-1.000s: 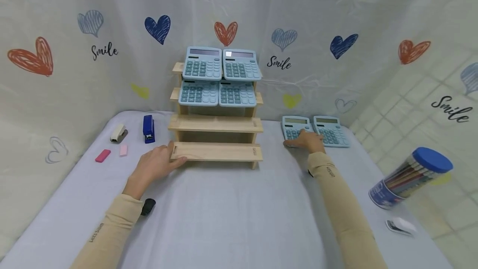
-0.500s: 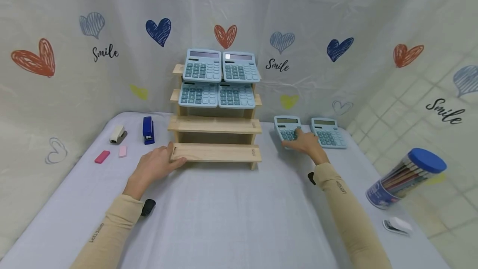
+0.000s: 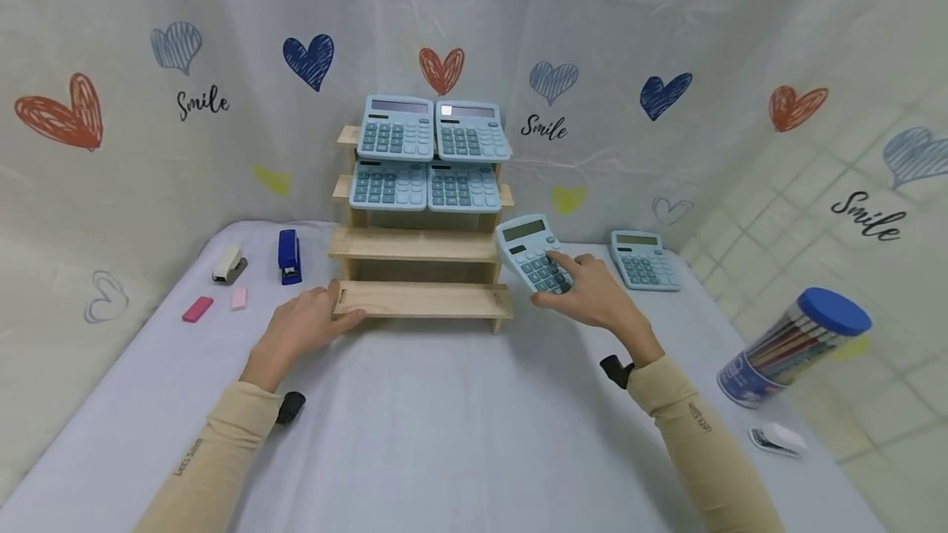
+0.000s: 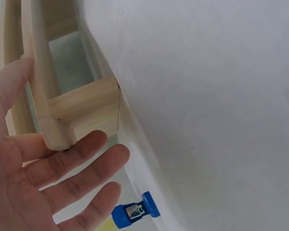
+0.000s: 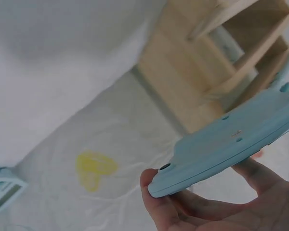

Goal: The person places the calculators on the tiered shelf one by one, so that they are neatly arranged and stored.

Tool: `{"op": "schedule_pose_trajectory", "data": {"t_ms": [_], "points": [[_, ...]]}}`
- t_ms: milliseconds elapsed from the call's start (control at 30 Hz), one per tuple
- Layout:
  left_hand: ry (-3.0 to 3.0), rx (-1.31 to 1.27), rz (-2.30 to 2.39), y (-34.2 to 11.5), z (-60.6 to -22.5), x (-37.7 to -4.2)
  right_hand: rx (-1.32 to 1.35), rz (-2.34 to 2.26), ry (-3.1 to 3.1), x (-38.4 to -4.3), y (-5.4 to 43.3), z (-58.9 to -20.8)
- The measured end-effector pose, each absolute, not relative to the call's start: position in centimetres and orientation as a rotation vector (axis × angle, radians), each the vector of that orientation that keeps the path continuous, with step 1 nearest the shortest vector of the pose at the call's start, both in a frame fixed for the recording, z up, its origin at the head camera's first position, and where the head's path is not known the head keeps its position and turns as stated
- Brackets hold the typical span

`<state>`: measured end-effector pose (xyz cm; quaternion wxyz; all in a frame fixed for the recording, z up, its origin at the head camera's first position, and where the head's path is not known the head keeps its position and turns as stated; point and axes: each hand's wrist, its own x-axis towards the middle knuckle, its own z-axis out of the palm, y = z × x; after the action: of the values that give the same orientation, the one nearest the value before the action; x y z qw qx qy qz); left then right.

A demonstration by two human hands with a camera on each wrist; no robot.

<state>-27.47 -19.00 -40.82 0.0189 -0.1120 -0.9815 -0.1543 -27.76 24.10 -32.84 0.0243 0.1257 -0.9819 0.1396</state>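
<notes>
My right hand (image 3: pixel 596 296) holds a light-blue calculator (image 3: pixel 527 249) by its lower part, raised and tilted to the right of the wooden tiered shelf (image 3: pixel 422 300). The right wrist view shows the calculator's underside (image 5: pixel 221 139), with fingers on its edge. At the shelf's lowest board, my left hand (image 3: pixel 296 331) grips the left end; the left wrist view shows the thumb on one side of the board (image 4: pixel 41 91) and the index finger at its end. Several other calculators (image 3: pixel 396 128) fill the two upper tiers, while the two lower boards are bare.
Another calculator (image 3: pixel 644 260) lies on the table at right. Nearer stand a blue-lidded pencil tub (image 3: pixel 796 345) and a white stapler (image 3: pixel 778 439). To the left are a blue stapler (image 3: pixel 290 257), a white stapler (image 3: pixel 230 265) and two erasers (image 3: pixel 197 308). A printed curtain (image 3: pixel 592 15) hangs behind.
My right hand has lifted the calculator from beside the other one and brought it left toward the shelf, tilting it. My left hand has stayed at the shelf's end.
</notes>
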Motion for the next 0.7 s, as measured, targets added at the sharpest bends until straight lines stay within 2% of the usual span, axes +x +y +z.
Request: {"op": "schedule_pose_trajectory", "data": {"t_ms": [167, 367, 700], "points": [[-3.038, -0.356, -0.493, -19.1, -41.1, -27.5, 0.467, 0.403, -3.02, -26.8, 21.1, -32.6], [-3.07, -0.339, -0.489, -19.1, -40.9, -27.4, 0.547, 0.33, -2.981, -28.2, 17.2, -33.3], [-3.067, -0.341, -0.48, -18.9, -40.8, -27.4, 0.423, 0.159, -2.9, -30.8, 11.2, -33.8]]}}
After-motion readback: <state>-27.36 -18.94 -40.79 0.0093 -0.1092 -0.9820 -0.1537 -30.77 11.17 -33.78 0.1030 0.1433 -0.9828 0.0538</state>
